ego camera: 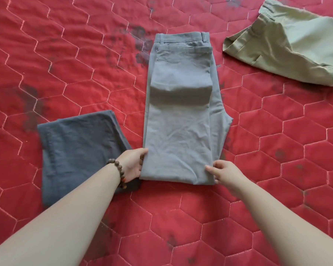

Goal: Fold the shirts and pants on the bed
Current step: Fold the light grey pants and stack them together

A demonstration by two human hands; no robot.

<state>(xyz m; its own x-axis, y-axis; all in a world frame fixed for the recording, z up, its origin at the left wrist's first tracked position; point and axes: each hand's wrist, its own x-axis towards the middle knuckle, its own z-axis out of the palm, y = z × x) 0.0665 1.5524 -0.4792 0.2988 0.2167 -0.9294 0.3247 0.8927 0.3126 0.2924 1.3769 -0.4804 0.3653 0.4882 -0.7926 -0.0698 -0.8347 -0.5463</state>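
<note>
The grey pants point(181, 116) lie mid-bed, folded lengthwise and doubled over once, with the left hand point(133, 164) gripping the near left edge and the right hand point(222, 172) pinching the near right corner, apparently ready for a last fold. The dark garment point(79, 150) at left looks finished. The green pants point(296, 45) at far right look unfolded, so roughly half remains.

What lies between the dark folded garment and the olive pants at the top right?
The grey pants, folded lengthwise on the red quilt, lie between the dark garment and olive pants, in the head view.
</note>
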